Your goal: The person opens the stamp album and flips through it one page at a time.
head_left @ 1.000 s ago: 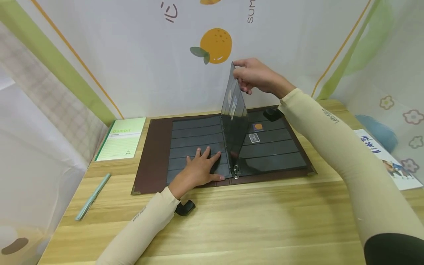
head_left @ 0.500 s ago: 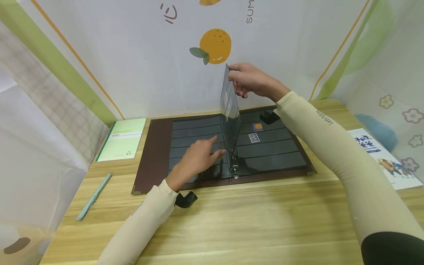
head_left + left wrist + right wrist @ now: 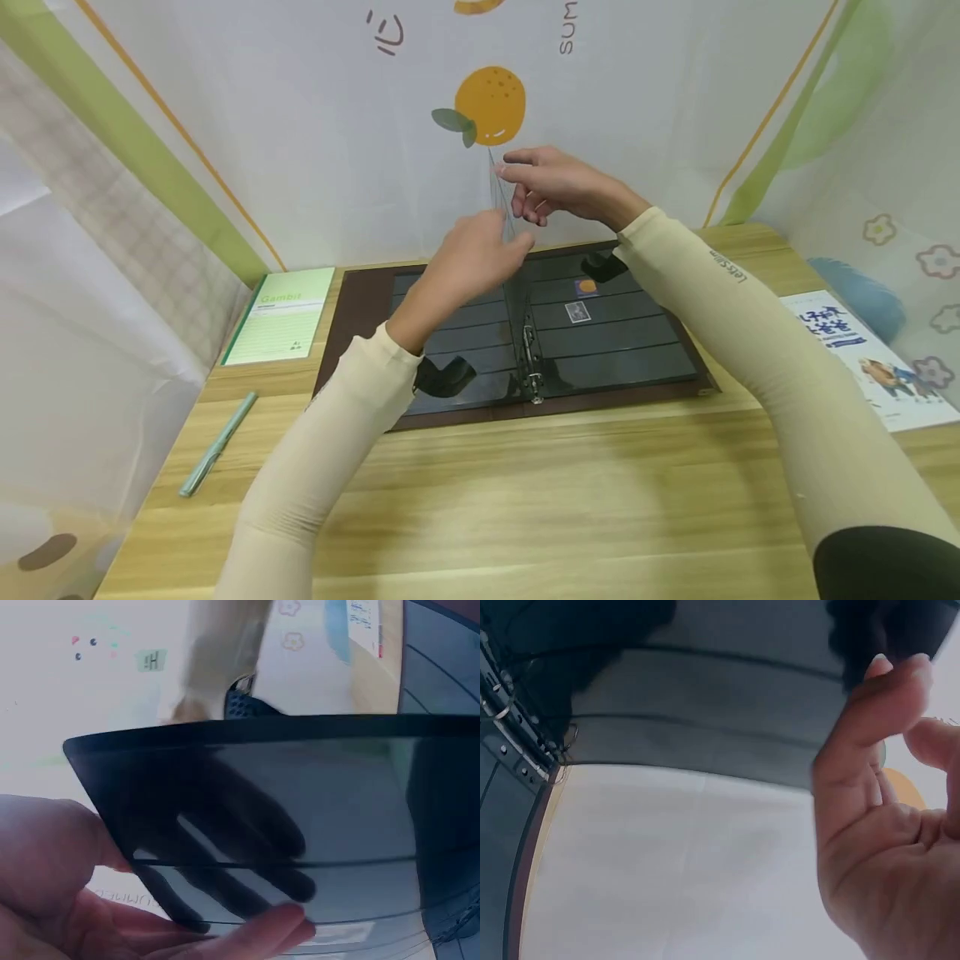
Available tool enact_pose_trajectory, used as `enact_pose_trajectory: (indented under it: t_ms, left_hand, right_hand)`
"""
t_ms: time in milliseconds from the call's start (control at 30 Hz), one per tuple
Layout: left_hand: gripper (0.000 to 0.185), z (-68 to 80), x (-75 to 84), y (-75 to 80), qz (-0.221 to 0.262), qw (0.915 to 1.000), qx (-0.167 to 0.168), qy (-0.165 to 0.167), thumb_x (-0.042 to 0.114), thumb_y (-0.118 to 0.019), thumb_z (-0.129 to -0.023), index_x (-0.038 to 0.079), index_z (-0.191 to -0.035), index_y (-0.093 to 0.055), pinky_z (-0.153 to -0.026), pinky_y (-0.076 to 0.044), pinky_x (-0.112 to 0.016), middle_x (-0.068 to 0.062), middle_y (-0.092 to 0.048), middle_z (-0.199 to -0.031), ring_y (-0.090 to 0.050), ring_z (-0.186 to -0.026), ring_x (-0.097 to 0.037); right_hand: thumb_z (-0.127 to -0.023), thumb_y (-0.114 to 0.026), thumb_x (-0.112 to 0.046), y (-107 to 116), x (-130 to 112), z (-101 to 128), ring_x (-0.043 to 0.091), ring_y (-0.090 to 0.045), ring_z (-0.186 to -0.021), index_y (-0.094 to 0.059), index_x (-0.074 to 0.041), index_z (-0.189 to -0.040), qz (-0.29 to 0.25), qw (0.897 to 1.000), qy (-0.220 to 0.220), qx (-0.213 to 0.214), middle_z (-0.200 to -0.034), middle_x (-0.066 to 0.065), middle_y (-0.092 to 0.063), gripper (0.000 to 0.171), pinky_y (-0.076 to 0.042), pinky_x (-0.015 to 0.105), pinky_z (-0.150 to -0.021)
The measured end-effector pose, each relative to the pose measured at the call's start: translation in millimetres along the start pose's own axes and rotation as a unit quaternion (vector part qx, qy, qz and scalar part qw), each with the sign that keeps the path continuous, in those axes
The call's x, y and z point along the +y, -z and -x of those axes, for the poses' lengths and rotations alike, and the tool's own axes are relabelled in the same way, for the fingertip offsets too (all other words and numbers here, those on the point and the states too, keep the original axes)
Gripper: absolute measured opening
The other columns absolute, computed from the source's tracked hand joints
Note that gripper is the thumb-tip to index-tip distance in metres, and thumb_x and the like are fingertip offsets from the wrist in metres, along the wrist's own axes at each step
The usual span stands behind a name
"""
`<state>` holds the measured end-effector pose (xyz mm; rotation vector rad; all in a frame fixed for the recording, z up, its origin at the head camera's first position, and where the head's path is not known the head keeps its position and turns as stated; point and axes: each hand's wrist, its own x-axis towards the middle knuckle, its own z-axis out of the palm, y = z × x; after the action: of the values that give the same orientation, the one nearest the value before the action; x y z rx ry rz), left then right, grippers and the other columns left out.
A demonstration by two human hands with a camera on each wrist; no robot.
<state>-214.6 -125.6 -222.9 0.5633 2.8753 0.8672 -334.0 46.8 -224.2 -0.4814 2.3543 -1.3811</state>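
A brown ring-binder stamp album (image 3: 351, 304) lies spread on the table. One dark translucent stock page (image 3: 497, 187) stands upright from its rings (image 3: 531, 358), nearly edge-on in the head view. My right hand (image 3: 566, 183) is at the page's upper edge, thumb tip at it and index finger apart from the thumb. On the page's other side is my left hand (image 3: 474, 254), fingers extended along its face in the left wrist view, thumb close to its edge. Two small stamps, an orange one (image 3: 587, 287) and a grey one (image 3: 578, 312), sit in the right-hand page.
A green Gambit notebook (image 3: 281, 317) lies left of the album, with a pale green pen (image 3: 219, 444) nearer the front. At the right lies a white booklet (image 3: 862, 358) with blue lettering. A printed curtain (image 3: 337, 167) hangs behind the table.
My left hand has lifted off the left page and moved up to the standing page. The standing page has swung left, and my right hand has shifted left, its fingers loosening.
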Motion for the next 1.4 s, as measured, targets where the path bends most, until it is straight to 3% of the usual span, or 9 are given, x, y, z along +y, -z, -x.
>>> enact_pose_trajectory:
  t_ms: [200, 400, 600, 667, 900, 1000, 1067, 1200, 1400]
  left_hand:
    - [0.039, 11.1, -11.3, 13.0, -0.013, 0.9992, -0.035, 0.016, 0.019, -0.051, -0.103, 0.001, -0.138, -0.051, -0.064, -0.048, -0.031, -0.007, -0.066, -0.078, -0.067, -0.063, -0.018]
    - [0.045, 23.3, -28.4, 22.4, -0.042, 0.9985, -0.023, 0.025, 0.009, -0.055, -0.098, 0.002, -0.141, -0.052, -0.055, -0.037, -0.029, 0.0, -0.051, -0.062, -0.045, -0.049, -0.013]
    - [0.062, 37.0, -56.7, 25.3, -0.059, 0.9965, 0.002, 0.059, 0.008, -0.059, -0.095, 0.0, -0.154, -0.039, -0.065, -0.042, -0.034, -0.013, -0.069, -0.089, -0.054, -0.064, -0.02]
    - [0.062, 42.7, -67.7, 25.8, -0.063, 0.9955, 0.012, 0.069, 0.008, -0.06, -0.094, -0.002, -0.153, -0.04, -0.07, -0.045, -0.037, -0.02, -0.07, -0.108, -0.06, -0.078, -0.024]
    - [0.063, 57.1, -104.3, 19.5, -0.087, 0.9906, 0.022, 0.104, 0.008, -0.063, -0.095, -0.009, -0.151, -0.039, -0.065, -0.044, -0.037, -0.026, -0.069, -0.091, -0.05, -0.057, -0.019]
    - [0.063, 60.1, -120.5, 13.6, -0.096, 0.9877, 0.007, 0.123, 0.01, -0.063, -0.096, -0.011, -0.15, -0.038, -0.068, -0.05, -0.039, -0.032, -0.069, -0.111, -0.06, -0.063, -0.026]
    - [0.063, 62.8, -130.8, 9.5, -0.106, 0.9856, -0.006, 0.132, 0.012, -0.063, -0.097, -0.014, -0.149, -0.038, -0.079, -0.055, -0.046, -0.035, -0.062, -0.128, -0.068, -0.081, -0.035]
    - [0.062, 67.7, -150.3, 1.6, -0.117, 0.9814, -0.033, 0.148, 0.013, -0.065, -0.096, -0.017, -0.145, -0.041, -0.087, -0.056, -0.051, -0.033, -0.068, -0.116, -0.071, -0.089, -0.037]
    - [0.066, 74.2, -172.4, -4.8, -0.1, 0.978, -0.058, 0.174, 0.016, -0.068, -0.096, -0.017, -0.146, -0.039, -0.071, -0.057, -0.04, -0.014, -0.068, -0.066, -0.067, -0.054, -0.019]
  right_hand:
    - [-0.106, -0.045, -0.047, 14, 16, 8, 0.011, -0.062, -0.06, -0.014, -0.013, -0.164, 0.039, 0.999, -0.022, 0.016, -0.079, -0.001, -0.067, 0.074, -0.053, 0.027, -0.059]
    - [-0.108, -0.041, -0.044, 36, 54, 19, 0.022, -0.074, -0.096, -0.016, -0.005, -0.162, 0.109, 0.993, -0.036, 0.033, -0.11, 0.012, -0.074, 0.071, -0.06, 0.032, -0.078]
    - [-0.109, -0.039, -0.038, 44, 103, 29, 0.043, -0.05, -0.136, -0.012, 0.001, -0.161, 0.181, 0.98, -0.07, 0.041, -0.151, 0.03, -0.046, 0.07, -0.045, 0.054, -0.109]
    - [-0.109, -0.041, -0.037, 45, 118, 33, 0.047, -0.044, -0.14, -0.014, 0.003, -0.16, 0.211, 0.974, -0.074, 0.036, -0.154, 0.032, -0.04, 0.071, -0.039, 0.059, -0.113]
    - [-0.104, -0.055, -0.036, 42, 157, 48, 0.052, -0.019, -0.151, -0.022, 0.009, -0.157, 0.352, 0.934, -0.054, -0.019, -0.163, 0.034, -0.02, 0.077, -0.022, 0.063, -0.12]
    - [-0.101, -0.06, -0.039, 36, 167, 50, 0.051, -0.013, -0.152, -0.022, 0.007, -0.158, 0.356, 0.932, -0.057, -0.031, -0.165, 0.032, -0.013, 0.082, -0.019, 0.064, -0.121]
    - [-0.1, -0.061, -0.043, 31, 172, 51, 0.05, -0.011, -0.153, -0.022, 0.005, -0.159, 0.358, 0.931, -0.058, -0.038, -0.166, 0.03, -0.01, 0.085, -0.019, 0.064, -0.121]
    - [-0.099, -0.061, -0.047, 21, 177, 49, 0.049, -0.007, -0.155, -0.02, 0.002, -0.16, 0.364, 0.928, -0.068, -0.052, -0.167, 0.028, -0.007, 0.089, -0.017, 0.065, -0.121]
    - [-0.101, -0.058, -0.046, 12, 179, 50, 0.049, 0.001, -0.155, -0.015, 0.0, -0.161, 0.35, 0.932, -0.074, -0.06, -0.168, 0.028, -0.001, 0.087, -0.013, 0.068, -0.12]
